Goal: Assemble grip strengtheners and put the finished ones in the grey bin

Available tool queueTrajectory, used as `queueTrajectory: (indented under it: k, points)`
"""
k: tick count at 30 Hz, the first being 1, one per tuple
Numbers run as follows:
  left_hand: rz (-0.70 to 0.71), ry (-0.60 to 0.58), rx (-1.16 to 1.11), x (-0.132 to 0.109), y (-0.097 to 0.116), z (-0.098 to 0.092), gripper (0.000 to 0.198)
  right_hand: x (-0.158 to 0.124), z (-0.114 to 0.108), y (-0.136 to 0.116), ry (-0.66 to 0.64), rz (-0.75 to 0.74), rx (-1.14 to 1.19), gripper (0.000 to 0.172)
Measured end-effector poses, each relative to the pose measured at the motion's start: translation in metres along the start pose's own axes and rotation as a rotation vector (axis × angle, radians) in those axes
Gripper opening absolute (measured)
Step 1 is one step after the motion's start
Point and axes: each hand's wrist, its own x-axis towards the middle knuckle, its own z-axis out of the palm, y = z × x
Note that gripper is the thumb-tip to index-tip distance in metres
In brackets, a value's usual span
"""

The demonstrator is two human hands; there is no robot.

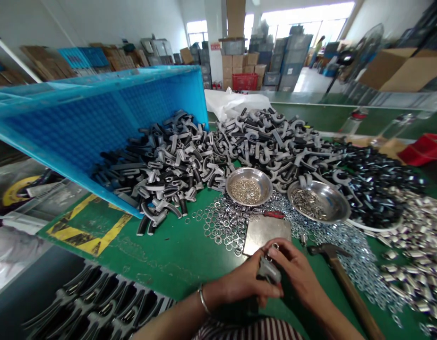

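My left hand [241, 284] is closed round a grey metal handle part [269, 271], whose lower end is hidden by the fingers. At the top of that part, my right hand [299, 271] pinches a small metal ring [275, 246] between thumb and finger. Both hands are close together at the near edge of a flat steel plate [268, 230]. A red-handled tool [274, 214] lies at the plate's far edge. To the right of my right hand rests a hammer [346, 278] with a wooden handle. Loose metal rings [223, 231] are scattered left of the plate.
A blue crate [98, 111] lies tipped on its side, spilling grey-and-black handles [175, 160] onto the green table [150, 264]. Behind the plate stand two steel bowls of small parts [249, 188] [319, 200]. Metal sleeves [416, 250] and black pieces [377, 184] are heaped at right. Lower left, a bin holds stacked handles [108, 302].
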Motion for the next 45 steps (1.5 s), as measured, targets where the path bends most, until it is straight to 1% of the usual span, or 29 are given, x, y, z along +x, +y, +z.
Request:
queueTrajectory:
  k: [1, 2, 3, 4, 5, 7, 8, 10, 12, 13, 15, 16, 17, 18, 20, 22, 25, 28, 29, 31, 33, 35, 37, 39, 40, 41, 42, 43, 45]
  points:
    - [0.000, -0.029, -0.044, -0.005, 0.000, -0.002, 0.055, 0.005, -0.004, 0.001, -0.071, 0.001, -0.036, 0.026]
    - [0.007, -0.021, -0.086, -0.008, 0.000, -0.004, 0.044, 0.013, -0.007, 0.002, -0.120, -0.021, -0.113, 0.027]
    - [0.028, 0.030, -0.120, -0.010, -0.001, -0.007, 0.036, 0.024, -0.009, 0.003, -0.144, -0.063, -0.220, 0.028]
    - [0.062, 0.115, -0.141, -0.011, -0.002, -0.010, 0.034, 0.036, -0.012, 0.005, -0.139, -0.119, -0.337, 0.028]
    - [0.106, 0.225, -0.144, -0.011, -0.003, -0.013, 0.034, 0.049, -0.014, 0.006, -0.113, -0.179, -0.444, 0.025]
    - [0.212, 0.436, -0.089, -0.009, 0.001, -0.021, 0.033, 0.075, -0.018, 0.008, -0.050, -0.266, -0.574, 0.016]
    - [0.255, 0.505, -0.031, -0.009, 0.005, -0.025, 0.033, 0.085, -0.020, 0.009, -0.043, -0.280, -0.589, 0.012]
    - [0.286, 0.559, 0.126, -0.011, 0.016, -0.033, 0.033, 0.097, -0.022, 0.008, -0.034, -0.285, -0.579, 0.010]
    - [0.300, 0.633, 0.284, -0.012, 0.028, -0.039, 0.032, 0.096, -0.021, 0.007, -0.018, -0.283, -0.548, 0.012]
    - [0.323, 0.693, 0.348, -0.012, 0.032, -0.040, 0.031, 0.091, -0.019, 0.006, -0.012, -0.274, -0.518, 0.013]
    - [0.405, 0.811, 0.439, -0.008, 0.039, -0.038, 0.030, 0.074, -0.012, 0.005, 0.000, -0.238, -0.421, 0.019]
    - [0.448, 0.836, 0.464, -0.005, 0.040, -0.035, 0.031, 0.064, -0.007, 0.004, 0.004, -0.203, -0.338, 0.025]
    - [0.485, 0.825, 0.479, 0.000, 0.041, -0.031, 0.031, 0.053, -0.002, 0.004, 0.007, -0.147, -0.207, 0.029]
    - [0.514, 0.786, 0.492, 0.006, 0.042, -0.027, 0.031, 0.044, 0.004, 0.003, 0.010, -0.073, -0.033, 0.032]
    - [0.540, 0.683, 0.524, 0.017, 0.042, -0.020, 0.029, 0.028, 0.015, 0.001, 0.004, 0.087, 0.356, 0.034]
    - [0.545, 0.633, 0.585, 0.024, 0.041, -0.016, 0.026, 0.019, 0.021, -0.002, -0.024, 0.197, 0.650, 0.032]
    - [0.541, 0.651, 0.695, 0.028, 0.038, -0.015, 0.022, 0.017, 0.022, -0.003, -0.061, 0.250, 0.794, 0.027]
    - [0.548, 0.659, 0.735, 0.025, 0.031, -0.016, 0.021, 0.018, 0.020, -0.001, -0.073, 0.295, 0.821, 0.026]
    - [0.546, 0.664, 0.731, 0.024, 0.029, -0.016, 0.021, 0.018, 0.019, -0.001, -0.075, 0.290, 0.798, 0.026]
    - [0.533, 0.679, 0.700, 0.023, 0.026, -0.014, 0.021, 0.017, 0.019, 0.000, -0.068, 0.233, 0.704, 0.026]
    - [0.509, 0.701, 0.645, 0.024, 0.025, -0.010, 0.022, 0.014, 0.018, -0.001, -0.053, 0.144, 0.551, 0.026]
    - [0.503, 0.730, 0.600, 0.025, 0.028, -0.004, 0.022, 0.010, 0.017, -0.003, -0.001, 0.039, 0.338, 0.026]
    - [0.517, 0.742, 0.571, 0.025, 0.031, 0.002, 0.023, 0.007, 0.013, -0.004, 0.087, -0.120, 0.060, 0.022]
    - [0.534, 0.725, 0.542, 0.023, 0.035, 0.007, 0.024, 0.006, 0.011, -0.004, 0.162, -0.342, -0.214, 0.014]
    - [0.533, 0.714, 0.524, 0.021, 0.036, 0.009, 0.025, 0.006, 0.011, -0.003, 0.176, -0.456, -0.329, 0.013]
    - [0.524, 0.712, 0.505, 0.020, 0.036, 0.009, 0.025, 0.007, 0.011, -0.002, 0.175, -0.555, -0.429, 0.014]
    - [0.509, 0.724, 0.489, 0.019, 0.035, 0.009, 0.026, 0.007, 0.012, -0.001, 0.167, -0.623, -0.523, 0.019]
    - [0.488, 0.749, 0.477, 0.019, 0.033, 0.007, 0.027, 0.008, 0.014, -0.001, 0.154, -0.660, -0.618, 0.025]
    - [0.449, 0.812, 0.460, 0.022, 0.027, 0.001, 0.030, 0.008, 0.013, 0.001, 0.112, -0.657, -0.787, 0.036]
